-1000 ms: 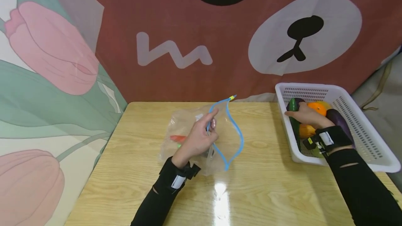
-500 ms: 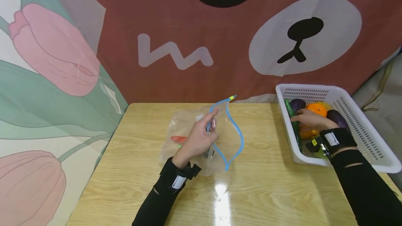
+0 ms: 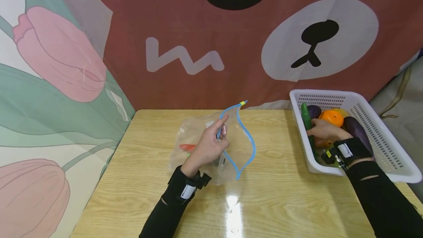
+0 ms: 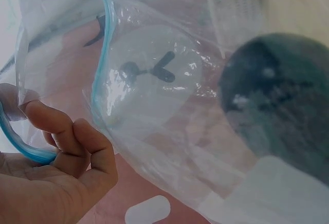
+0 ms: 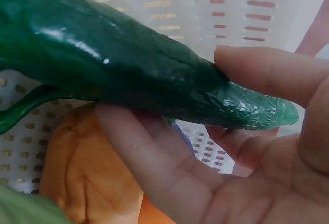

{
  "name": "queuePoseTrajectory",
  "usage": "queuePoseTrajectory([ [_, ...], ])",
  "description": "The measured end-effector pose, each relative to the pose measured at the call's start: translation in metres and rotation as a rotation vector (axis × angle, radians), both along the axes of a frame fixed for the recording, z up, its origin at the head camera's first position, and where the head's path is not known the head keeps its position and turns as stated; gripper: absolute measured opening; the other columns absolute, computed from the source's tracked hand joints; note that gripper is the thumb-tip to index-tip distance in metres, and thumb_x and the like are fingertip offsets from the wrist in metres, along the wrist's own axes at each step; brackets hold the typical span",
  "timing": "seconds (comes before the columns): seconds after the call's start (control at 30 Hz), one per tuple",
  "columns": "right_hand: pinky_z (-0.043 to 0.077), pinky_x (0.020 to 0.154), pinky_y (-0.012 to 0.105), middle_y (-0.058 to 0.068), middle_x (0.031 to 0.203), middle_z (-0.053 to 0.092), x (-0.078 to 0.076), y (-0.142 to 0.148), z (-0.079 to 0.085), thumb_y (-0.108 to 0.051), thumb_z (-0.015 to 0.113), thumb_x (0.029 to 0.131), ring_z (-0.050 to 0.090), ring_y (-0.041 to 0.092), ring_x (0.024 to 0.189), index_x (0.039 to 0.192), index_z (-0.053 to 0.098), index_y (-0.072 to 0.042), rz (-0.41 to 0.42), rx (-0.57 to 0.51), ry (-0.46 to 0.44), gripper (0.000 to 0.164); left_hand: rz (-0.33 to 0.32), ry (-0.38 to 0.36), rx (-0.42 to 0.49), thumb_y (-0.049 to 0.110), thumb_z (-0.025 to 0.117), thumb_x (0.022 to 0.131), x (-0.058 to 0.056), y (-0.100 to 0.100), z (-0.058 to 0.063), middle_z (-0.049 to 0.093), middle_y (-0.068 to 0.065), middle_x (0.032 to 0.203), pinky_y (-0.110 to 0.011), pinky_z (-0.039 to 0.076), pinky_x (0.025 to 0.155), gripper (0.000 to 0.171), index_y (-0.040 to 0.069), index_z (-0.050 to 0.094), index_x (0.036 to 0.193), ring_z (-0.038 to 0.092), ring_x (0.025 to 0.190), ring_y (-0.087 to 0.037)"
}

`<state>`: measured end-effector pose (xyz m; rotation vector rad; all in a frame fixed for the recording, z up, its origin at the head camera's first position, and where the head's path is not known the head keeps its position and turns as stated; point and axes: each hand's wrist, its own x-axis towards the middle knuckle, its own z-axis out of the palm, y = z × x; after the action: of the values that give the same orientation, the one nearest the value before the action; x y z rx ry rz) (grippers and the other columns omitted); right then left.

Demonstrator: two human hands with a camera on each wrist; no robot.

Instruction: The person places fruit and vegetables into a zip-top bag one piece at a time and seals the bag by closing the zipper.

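Clear bag point(image 3: 244, 146) is on the bench point(image 3: 267, 205), mouth open, red item point(image 3: 187, 147) inside. Left hand point(image 3: 209, 145) holds its blue rim, fingers curled, index extended. Right hand point(image 3: 325, 129) is in the white basket point(image 3: 391, 137), gripping the cucumber point(image 3: 306, 115): thumb on one side, fingers on the other. Cucumber runs along the basket's left wall. Orange fruit point(image 3: 331, 118) just beside that hand, eggplant point(image 3: 357, 128) right of it.
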<state>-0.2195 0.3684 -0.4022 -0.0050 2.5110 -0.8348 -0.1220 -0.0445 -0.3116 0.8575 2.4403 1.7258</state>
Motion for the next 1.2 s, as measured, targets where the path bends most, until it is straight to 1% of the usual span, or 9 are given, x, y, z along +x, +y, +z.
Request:
queuePoseTrajectory([
  [0.17, 0.052, 0.074, 0.044, 0.041, 0.120, 0.040, 0.012, -0.002, 0.007, -0.019, 0.057, 0.093, 0.054, 0.041, 0.098, 0.131, 0.023, 0.024, -0.015, -0.019, 0.079, 0.067, -0.003, -0.007, -0.008, -0.015, 0.047, 0.076, 0.000, 0.001, 0.000, 0.041, -0.016, 0.084, -0.031, 0.033, 0.074, 0.067, -0.016, 0.028, 0.140, 0.041, 0.080, -0.024],
  [0.47, 0.053, 0.059, 0.043, 0.038, 0.105, 0.050, 0.036, -0.013, 0.044, -0.029, 0.054, 0.095, 0.064, 0.038, 0.075, 0.127, 0.031, 0.019, -0.160, 0.039, 0.432, 0.061, -0.005, 0.006, -0.013, -0.014, 0.046, 0.076, -0.002, -0.001, -0.001, 0.041, -0.016, 0.085, -0.028, 0.032, 0.072, 0.067, -0.016, 0.026, 0.140, 0.038, 0.074, -0.022],
  [0.6, 0.052, 0.055, 0.040, 0.036, 0.106, 0.049, 0.046, -0.019, 0.061, -0.031, 0.053, 0.095, 0.060, 0.042, 0.079, 0.125, 0.036, 0.015, -0.245, 0.022, 0.580, 0.057, -0.005, 0.005, -0.014, -0.014, 0.046, 0.076, -0.002, -0.001, 0.000, 0.041, -0.016, 0.086, -0.027, 0.032, 0.071, 0.067, -0.016, 0.027, 0.140, 0.038, 0.074, -0.022],
  [0.73, 0.045, 0.053, 0.031, 0.033, 0.106, 0.049, 0.055, -0.023, 0.076, -0.031, 0.055, 0.093, 0.054, 0.044, 0.086, 0.125, 0.039, 0.012, -0.298, 0.020, 0.695, 0.056, -0.006, 0.005, -0.010, -0.014, 0.046, 0.076, -0.001, 0.000, 0.000, 0.041, -0.017, 0.085, -0.027, 0.032, 0.071, 0.067, -0.016, 0.027, 0.140, 0.037, 0.072, -0.021],
  [0.87, 0.041, 0.055, 0.028, 0.030, 0.106, 0.050, 0.062, -0.031, 0.088, -0.032, 0.057, 0.092, 0.053, 0.044, 0.090, 0.123, 0.041, 0.010, -0.315, 0.025, 0.758, 0.054, -0.011, -0.002, 0.000, -0.015, 0.046, 0.076, -0.001, -0.001, -0.002, 0.041, -0.017, 0.084, -0.028, 0.032, 0.071, 0.066, -0.017, 0.027, 0.140, 0.037, 0.072, -0.022],
  [1.0, 0.043, 0.069, 0.045, 0.029, 0.111, 0.050, 0.072, -0.046, 0.101, -0.033, 0.057, 0.092, 0.051, 0.046, 0.098, 0.125, 0.041, 0.008, -0.319, -0.025, 0.764, 0.055, -0.018, -0.015, 0.007, -0.014, 0.046, 0.077, -0.002, -0.001, -0.004, 0.040, -0.015, 0.085, -0.027, 0.032, 0.071, 0.067, -0.016, 0.026, 0.140, 0.038, 0.075, -0.021],
  [1.07, 0.039, 0.076, 0.053, 0.028, 0.112, 0.050, 0.078, -0.055, 0.107, -0.031, 0.058, 0.092, 0.049, 0.045, 0.100, 0.126, 0.041, 0.007, -0.305, -0.066, 0.783, 0.053, -0.018, -0.012, 0.008, -0.014, 0.046, 0.076, -0.003, 0.000, -0.005, 0.040, -0.015, 0.085, -0.027, 0.032, 0.071, 0.067, -0.016, 0.027, 0.140, 0.038, 0.075, -0.021],
  [1.13, 0.039, 0.079, 0.047, 0.024, 0.110, 0.052, 0.083, -0.066, 0.111, -0.028, 0.061, 0.091, 0.051, 0.038, 0.100, 0.125, 0.043, 0.005, -0.285, -0.099, 0.820, 0.050, -0.017, -0.008, 0.006, -0.014, 0.046, 0.076, -0.003, 0.000, -0.004, 0.040, -0.015, 0.084, -0.028, 0.032, 0.071, 0.067, -0.016, 0.027, 0.140, 0.038, 0.075, -0.022],
  [1.2, 0.043, 0.081, 0.031, 0.017, 0.106, 0.054, 0.087, -0.077, 0.115, -0.023, 0.064, 0.089, 0.054, 0.023, 0.097, 0.123, 0.046, 0.003, -0.264, -0.142, 0.875, 0.046, -0.017, -0.006, 0.001, -0.013, 0.046, 0.076, -0.003, 0.000, -0.004, 0.040, -0.014, 0.084, -0.029, 0.032, 0.071, 0.067, -0.016, 0.027, 0.140, 0.039, 0.075, -0.022],
])
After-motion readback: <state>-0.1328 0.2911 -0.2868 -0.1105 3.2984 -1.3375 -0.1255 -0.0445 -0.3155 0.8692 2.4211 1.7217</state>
